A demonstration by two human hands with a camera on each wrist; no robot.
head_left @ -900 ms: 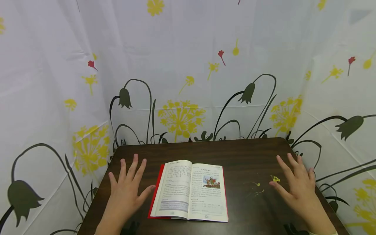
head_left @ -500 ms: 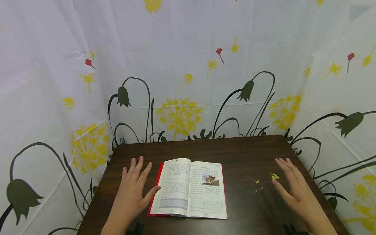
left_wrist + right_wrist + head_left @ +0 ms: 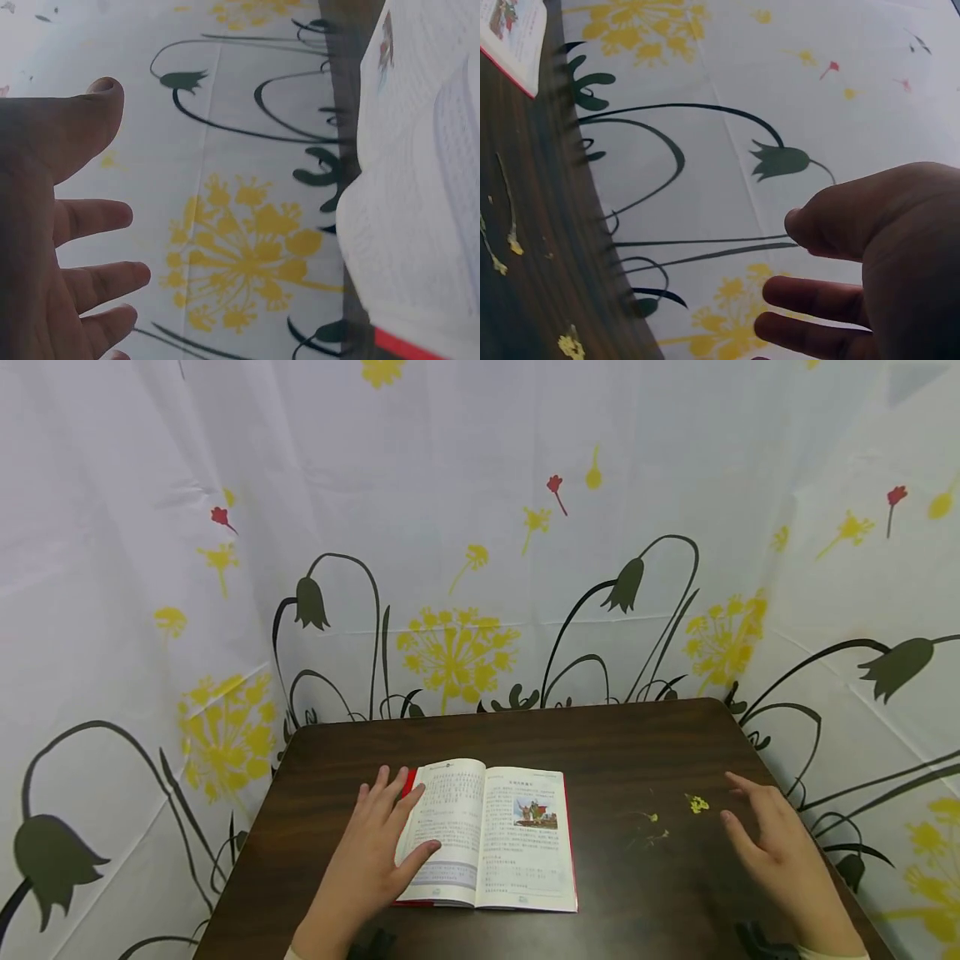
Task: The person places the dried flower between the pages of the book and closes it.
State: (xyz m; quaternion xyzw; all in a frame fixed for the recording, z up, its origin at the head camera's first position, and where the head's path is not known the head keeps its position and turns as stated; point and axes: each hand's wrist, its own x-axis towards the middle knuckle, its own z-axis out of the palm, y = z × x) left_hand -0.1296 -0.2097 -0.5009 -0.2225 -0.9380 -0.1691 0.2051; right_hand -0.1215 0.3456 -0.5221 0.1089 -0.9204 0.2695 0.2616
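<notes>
An open book (image 3: 525, 860) with a red cover edge lies on the dark table, a small colour picture on its right page. My left hand (image 3: 375, 852) is over the outer part of the left page, fingers spread and thumb reaching across it. In the left wrist view, the left hand (image 3: 67, 225) appears apart from the book (image 3: 420, 172). To the right of a yellow flower sprig (image 3: 697, 803), my right hand (image 3: 780, 852) holds nothing, thumb and fingers apart. Two thinner sprigs (image 3: 511, 217) lie nearer the book.
The dark wooden table (image 3: 615, 735) ends at a white cloth (image 3: 420, 485) printed with flowers, which hangs behind and at both sides. Dark straps (image 3: 765, 943) show near the wrists at the front edge of the view.
My left hand has moved right, from beside the book to over its left page. The right hand has shifted right, away from the yellow sprig, with its fingers drawn closer together.
</notes>
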